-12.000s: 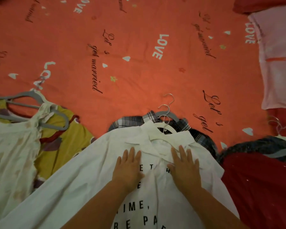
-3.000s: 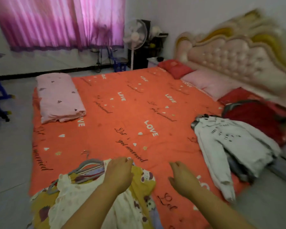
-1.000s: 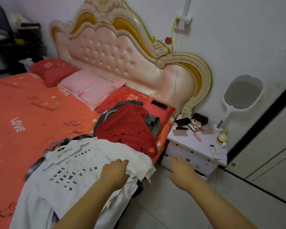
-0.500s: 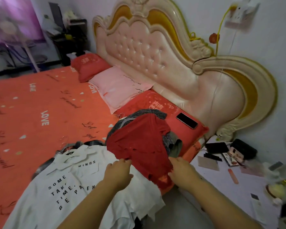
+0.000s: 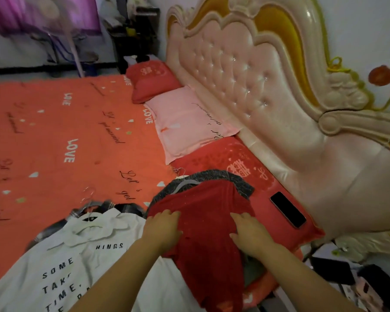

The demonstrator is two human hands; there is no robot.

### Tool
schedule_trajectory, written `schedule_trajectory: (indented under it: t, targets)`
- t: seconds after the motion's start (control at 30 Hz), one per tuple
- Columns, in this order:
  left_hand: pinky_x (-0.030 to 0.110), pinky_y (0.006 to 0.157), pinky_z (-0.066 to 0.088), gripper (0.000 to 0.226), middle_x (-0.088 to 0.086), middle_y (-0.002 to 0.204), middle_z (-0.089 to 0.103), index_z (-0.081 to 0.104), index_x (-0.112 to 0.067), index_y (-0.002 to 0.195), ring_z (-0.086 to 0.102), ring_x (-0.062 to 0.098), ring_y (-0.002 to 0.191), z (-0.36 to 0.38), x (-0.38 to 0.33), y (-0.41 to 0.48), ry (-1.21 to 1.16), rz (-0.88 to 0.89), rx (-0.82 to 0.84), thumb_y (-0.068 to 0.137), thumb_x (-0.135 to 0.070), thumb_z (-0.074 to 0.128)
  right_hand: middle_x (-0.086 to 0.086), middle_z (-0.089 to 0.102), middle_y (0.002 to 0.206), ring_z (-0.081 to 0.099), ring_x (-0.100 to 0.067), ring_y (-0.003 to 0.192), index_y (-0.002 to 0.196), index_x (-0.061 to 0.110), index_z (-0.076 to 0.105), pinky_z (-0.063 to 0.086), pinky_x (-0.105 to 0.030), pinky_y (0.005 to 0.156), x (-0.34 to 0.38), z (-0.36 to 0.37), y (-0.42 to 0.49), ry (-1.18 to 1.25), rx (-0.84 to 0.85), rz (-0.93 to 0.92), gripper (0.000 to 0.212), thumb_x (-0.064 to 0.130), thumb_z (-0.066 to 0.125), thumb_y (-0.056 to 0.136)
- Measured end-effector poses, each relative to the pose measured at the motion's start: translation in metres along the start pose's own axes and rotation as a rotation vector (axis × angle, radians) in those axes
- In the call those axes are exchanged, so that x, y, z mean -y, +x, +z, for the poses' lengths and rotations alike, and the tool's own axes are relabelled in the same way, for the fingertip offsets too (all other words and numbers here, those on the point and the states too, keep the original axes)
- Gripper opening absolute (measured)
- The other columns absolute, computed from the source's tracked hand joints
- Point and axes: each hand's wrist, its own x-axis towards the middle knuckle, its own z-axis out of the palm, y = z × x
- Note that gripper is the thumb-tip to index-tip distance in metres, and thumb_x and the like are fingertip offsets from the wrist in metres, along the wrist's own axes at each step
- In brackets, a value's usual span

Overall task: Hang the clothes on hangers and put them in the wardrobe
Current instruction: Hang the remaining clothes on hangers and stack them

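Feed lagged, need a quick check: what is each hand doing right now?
Left hand: open, fingers resting on the red garment.
Right hand: open, resting on the same garment.

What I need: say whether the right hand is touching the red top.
Touching. The head view shows the right hand resting on the red top, its fingers laid on the cloth with no gap showing.

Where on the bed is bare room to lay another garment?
Free: the orange bedspread, left of the pink pillow, beyond the white shirt. Crowded: the near corner, with the red garment under the left hand and right hand, and the phone beside it.
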Motion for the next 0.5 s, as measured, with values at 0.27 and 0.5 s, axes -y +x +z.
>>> schedule_trajectory:
  t: [0.27, 0.5]
  targets:
    - [0.040, 0.099, 0.038, 0.054, 0.005, 0.137, 0.044, 0.032, -0.021, 0.142, 0.045, 0.026, 0.123, -0.004, 0.017, 0.082, -0.100, -0.214, -0.033, 0.093, -0.037, 0.049, -0.010, 0.036, 0.142, 0.039, -0.030, 0.128, 0.146, 0.016, 0.026, 0.036, -0.040, 0.106, 0.011, -0.017, 0.154, -0.086, 0.131, -0.244, 0.059, 0.033, 0.050, 0.095]
    - [0.040, 0.101, 0.037, 0.056, 0.004, 0.141, 0.040, 0.029, -0.021, 0.144, 0.043, 0.026, 0.125, 0.033, 0.022, 0.185, -0.211, -0.345, -0.030, 0.093, -0.037, 0.048, -0.008, 0.047, 0.130, 0.047, -0.026, 0.118, 0.139, 0.016, 0.038, 0.041, -0.038, 0.097, 0.008, 0.017, 0.308, -0.136, 0.127, -0.370, 0.048, 0.033, 0.050, 0.095]
